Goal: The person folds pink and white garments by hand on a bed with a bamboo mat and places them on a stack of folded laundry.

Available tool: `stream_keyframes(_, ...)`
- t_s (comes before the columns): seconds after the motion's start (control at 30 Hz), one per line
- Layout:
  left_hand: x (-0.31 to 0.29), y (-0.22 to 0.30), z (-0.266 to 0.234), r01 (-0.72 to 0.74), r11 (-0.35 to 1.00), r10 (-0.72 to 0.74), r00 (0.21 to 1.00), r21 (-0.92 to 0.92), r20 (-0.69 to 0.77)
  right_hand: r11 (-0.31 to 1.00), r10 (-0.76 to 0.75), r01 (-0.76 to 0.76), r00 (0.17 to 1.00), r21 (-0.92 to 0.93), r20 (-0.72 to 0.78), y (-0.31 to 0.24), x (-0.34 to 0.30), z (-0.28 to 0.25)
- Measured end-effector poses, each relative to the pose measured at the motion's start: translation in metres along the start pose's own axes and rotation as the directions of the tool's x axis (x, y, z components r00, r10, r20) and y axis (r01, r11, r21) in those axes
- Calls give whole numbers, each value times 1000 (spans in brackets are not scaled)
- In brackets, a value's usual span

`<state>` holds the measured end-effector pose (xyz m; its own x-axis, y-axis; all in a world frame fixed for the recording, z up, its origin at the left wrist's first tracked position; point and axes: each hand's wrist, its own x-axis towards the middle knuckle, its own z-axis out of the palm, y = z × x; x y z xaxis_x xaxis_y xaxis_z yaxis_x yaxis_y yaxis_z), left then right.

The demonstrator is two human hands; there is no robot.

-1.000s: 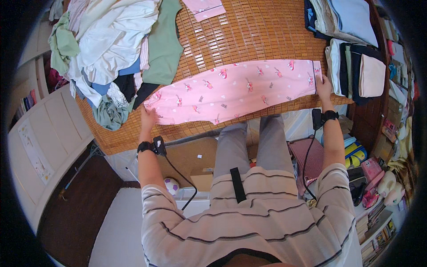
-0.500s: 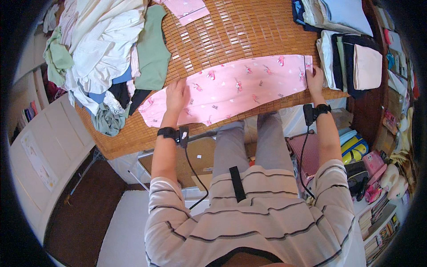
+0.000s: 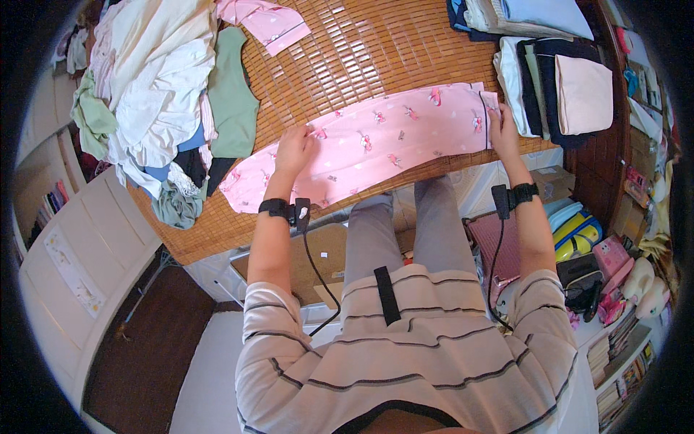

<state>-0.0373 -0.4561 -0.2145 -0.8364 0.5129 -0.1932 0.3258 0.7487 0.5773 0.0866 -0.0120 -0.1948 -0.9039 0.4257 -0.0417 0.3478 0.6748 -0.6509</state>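
Observation:
A pair of pink pajama pants with a small printed pattern lies lengthwise near the front edge of the woven bamboo mat. At its right end, by the dark-piped cuff, my right hand has its fingers closed on the edge. My left hand rests on the cloth toward the other end, its fingers fairly flat and slightly bent. Farther back lies another pink garment with the same dark piping, partly cut off by the frame.
A loose heap of white clothes and a green sleeveless top lie on the left. Folded clothes are stacked at the right edge, with another stack behind. Below right, bags and toys crowd beside the furniture.
My left hand has slid to the right along the pants. My right hand keeps to the cuff end. The whole view has shifted slightly, so the mat and clothes appear farther left.

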Motion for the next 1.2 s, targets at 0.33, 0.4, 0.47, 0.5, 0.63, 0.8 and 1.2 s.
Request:
stream_keyframes(0.33, 11, 7, -9, 182, 980, -183, 983, -78, -9, 957, 87, -100, 994, 272, 62, 5, 6, -12)
stream_keyframes(0.4, 14, -3, 0, 159, 985, -161, 987, -67, -27, 967, 140, -158, 985, 202, 100, 7, 11, -6)
stream_keyframes(0.47, 19, -11, 10, 131, 990, -134, 990, -57, -40, 981, 112, -126, 989, 150, 97, 25, 16, 6)
stream_keyframes(0.5, 22, -12, 14, 147, 989, -149, 988, -33, -42, 980, 115, -130, 988, 149, 101, 31, 17, 13)
stream_keyframes(0.63, 23, -10, 22, 164, 982, -157, 984, 94, -83, 964, 264, -254, 954, -82, 139, 34, 19, 23)
stream_keyframes(0.8, 17, -6, 24, 251, 948, -238, 967, 195, -88, 957, 288, -278, 948, -84, 135, 37, 20, 29)
stream_keyframes(1.2, -108, -76, -14, 535, 839, -401, 733, 102, -549, 840, -159, 98, 985, -533, -70, -4, 1, 26)
